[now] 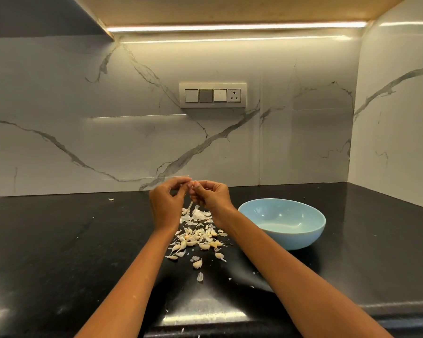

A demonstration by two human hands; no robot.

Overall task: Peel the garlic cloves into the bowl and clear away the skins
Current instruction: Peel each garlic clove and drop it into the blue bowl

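My left hand (166,201) and my right hand (211,196) are raised together above the black counter, fingertips meeting around a small garlic clove (190,186) that both pinch. Below them lies a heap of garlic cloves (200,241) mixed with white papery skins (197,214). A light blue bowl (282,222) stands on the counter to the right of my right forearm; no cloves are visible inside it.
The black counter (59,240) runs to a marble backsplash with a switch panel (213,95) and meets a side wall at the right. Stray skin flakes (200,276) lie toward the front edge, and one lies far left (111,199).
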